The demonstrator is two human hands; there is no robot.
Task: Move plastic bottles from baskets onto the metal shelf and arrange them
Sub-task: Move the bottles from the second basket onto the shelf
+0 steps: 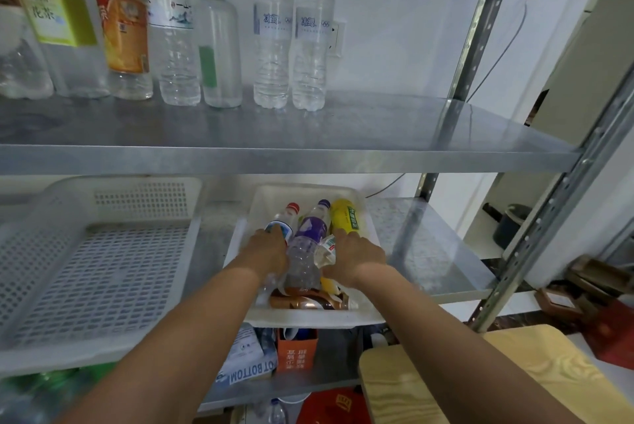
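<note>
Nearest me, at lower right, a pale wooden board [480, 372] juts in beside the slotted grey metal upright [535, 228], so my right forearm has only a narrow lane between them. Both arms reach into the small white plastic basket [372, 228] on the middle metal shelf [422, 245], whose near rim overhangs the shelf edge. At its near end I count two brown plastic bottles [305, 302] lying crosswise. Beyond them three bottles lie lengthwise side by side, caps pointing away. My left hand [271, 254] curls down over the red-capped clear bottle with a blue label [283, 223]. My right hand [356, 257] curls over the yellow plastic bottle [344, 216]. The fingertips of both are hidden under the bottles. Between the hands sits the purple-labelled clear bottle [310, 231], touching both neighbours, with a crumpled clear wrapper [326, 250] against my right thumb side. To the left, well apart, is one large white perforated plastic basket [103, 272]; its mesh floor is all I see in it. Overhead, the front lip of the upper metal shelf [377, 135] crosses the whole view. On it stand seven upright plastic bottles [219, 46] in a row along the back, the leftmost cut by the frame. Bare metal runs from the last bottle to the right post.
</note>
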